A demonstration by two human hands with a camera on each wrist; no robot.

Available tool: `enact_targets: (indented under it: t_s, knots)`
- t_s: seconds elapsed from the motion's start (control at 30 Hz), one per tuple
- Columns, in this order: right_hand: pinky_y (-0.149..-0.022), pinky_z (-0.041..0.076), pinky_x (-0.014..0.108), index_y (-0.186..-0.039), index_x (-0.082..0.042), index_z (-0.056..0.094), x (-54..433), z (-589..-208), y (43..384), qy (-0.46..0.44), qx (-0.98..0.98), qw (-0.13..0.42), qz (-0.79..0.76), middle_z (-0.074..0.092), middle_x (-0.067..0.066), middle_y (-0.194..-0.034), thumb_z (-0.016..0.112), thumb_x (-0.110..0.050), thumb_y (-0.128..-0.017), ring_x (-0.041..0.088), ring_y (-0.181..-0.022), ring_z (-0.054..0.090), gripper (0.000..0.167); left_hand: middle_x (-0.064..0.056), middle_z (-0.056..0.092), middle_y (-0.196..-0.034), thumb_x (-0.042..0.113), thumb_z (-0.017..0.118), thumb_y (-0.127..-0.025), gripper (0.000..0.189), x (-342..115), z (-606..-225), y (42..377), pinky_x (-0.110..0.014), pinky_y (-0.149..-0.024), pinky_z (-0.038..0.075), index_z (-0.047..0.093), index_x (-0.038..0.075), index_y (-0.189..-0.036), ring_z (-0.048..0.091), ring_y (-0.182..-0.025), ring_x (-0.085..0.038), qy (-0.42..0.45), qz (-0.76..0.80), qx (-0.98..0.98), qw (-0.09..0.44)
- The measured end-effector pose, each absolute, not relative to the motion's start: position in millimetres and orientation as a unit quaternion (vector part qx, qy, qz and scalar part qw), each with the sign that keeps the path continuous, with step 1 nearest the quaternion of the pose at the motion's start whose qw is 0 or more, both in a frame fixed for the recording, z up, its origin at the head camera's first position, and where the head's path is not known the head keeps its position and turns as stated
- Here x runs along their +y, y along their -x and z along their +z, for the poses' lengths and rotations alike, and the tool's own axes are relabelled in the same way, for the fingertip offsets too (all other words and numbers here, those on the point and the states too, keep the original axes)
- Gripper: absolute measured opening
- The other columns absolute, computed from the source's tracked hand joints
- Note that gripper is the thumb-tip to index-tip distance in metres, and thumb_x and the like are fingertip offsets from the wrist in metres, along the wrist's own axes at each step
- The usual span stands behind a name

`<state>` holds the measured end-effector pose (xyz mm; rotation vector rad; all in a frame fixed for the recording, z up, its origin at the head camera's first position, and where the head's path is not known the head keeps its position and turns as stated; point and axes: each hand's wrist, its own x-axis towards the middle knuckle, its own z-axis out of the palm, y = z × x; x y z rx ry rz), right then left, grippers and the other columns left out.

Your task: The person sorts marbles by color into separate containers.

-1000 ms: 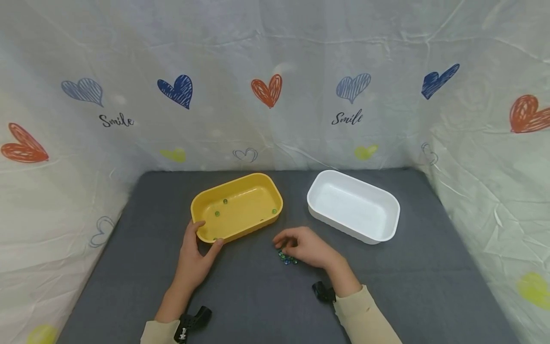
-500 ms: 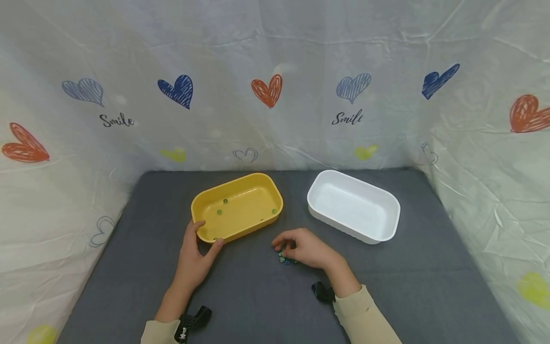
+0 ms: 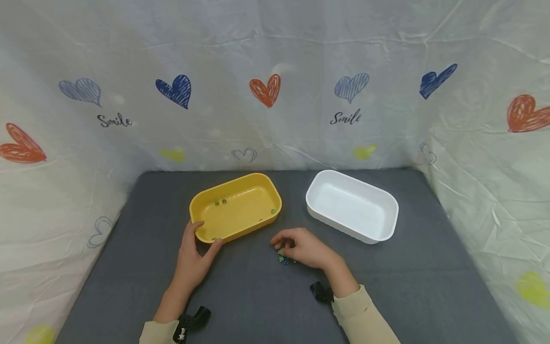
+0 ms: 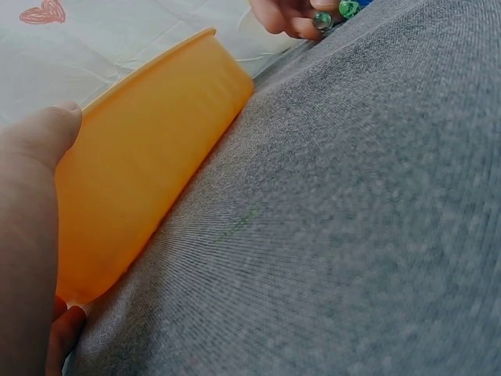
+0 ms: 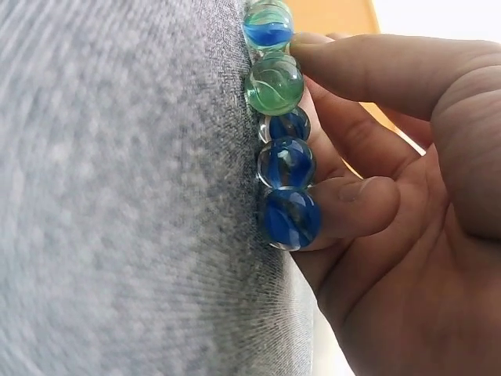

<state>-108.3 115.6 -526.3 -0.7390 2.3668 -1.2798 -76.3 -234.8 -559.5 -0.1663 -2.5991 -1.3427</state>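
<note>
My left hand (image 3: 192, 255) grips the near left corner of a yellow tray (image 3: 240, 203), thumb on the near rim and fingers along the left end. Several green marbles (image 3: 273, 211) lie inside the tray. To its right, my right hand (image 3: 302, 246) bends over a small group of marbles (image 3: 286, 261) on the cloth. In the right wrist view its thumb touches a clear marble with a blue-green swirl (image 5: 268, 31), its other fingers curled close behind. A green marble (image 5: 274, 84) and several blue marbles (image 5: 290, 218) sit in a row against that hand.
A white tray (image 3: 352, 205) stands at the back right, beyond the right hand. Dark grey cloth (image 3: 258, 301) covers the table. A pale curtain (image 3: 301, 134) printed with hearts hangs behind and at both sides.
One green marble in the yellow tray has rolled back, beside another. My right fingers have shifted slightly left over the marbles. The left hand keeps its hold on the tray.
</note>
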Motion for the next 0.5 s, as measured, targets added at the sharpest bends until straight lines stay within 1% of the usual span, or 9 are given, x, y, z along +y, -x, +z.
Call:
enact_targets:
  t_s: [0.2, 0.37, 0.5]
  knots:
    - [-0.084, 0.056, 0.033, -0.127, -0.012, 0.079, 114.8, -525.9, 108.7, 0.250, 0.831, 0.166, -0.470, 0.078, -0.007, -0.112, 0.073, -0.002, -0.102, 0.012, -0.095, 0.068, 0.027, -0.016, 0.017, -0.180, 0.029, 0.083, -0.101, 0.083, -236.4, -560.0, 75.5, -0.063, -0.117, 0.038, 0.035, 0.000, -0.163, 0.031, -0.160, -0.041, 0.056, -0.455, -0.882, 0.106]
    - [-0.086, 0.057, 0.034, -0.127, -0.012, 0.079, 114.6, -526.2, 110.0, 0.246, 0.831, 0.139, -0.479, 0.078, -0.005, -0.115, 0.074, -0.005, -0.103, 0.013, -0.096, 0.068, 0.025, -0.019, 0.017, -0.180, 0.029, 0.083, -0.101, 0.083, -236.8, -561.3, 76.3, -0.065, -0.117, 0.039, 0.035, 0.000, -0.162, 0.031, -0.160, -0.043, 0.062, -0.453, -0.882, 0.111]
    - [-0.089, 0.057, 0.038, -0.128, -0.010, 0.078, 114.2, -523.4, 111.3, 0.239, 0.833, 0.112, -0.487, 0.076, -0.005, -0.119, 0.074, -0.007, -0.104, 0.013, -0.097, 0.067, 0.025, -0.018, 0.017, -0.180, 0.030, 0.083, -0.101, 0.083, -236.7, -561.5, 76.6, -0.065, -0.117, 0.039, 0.035, 0.002, -0.162, 0.031, -0.160, -0.042, 0.062, -0.453, -0.882, 0.112]
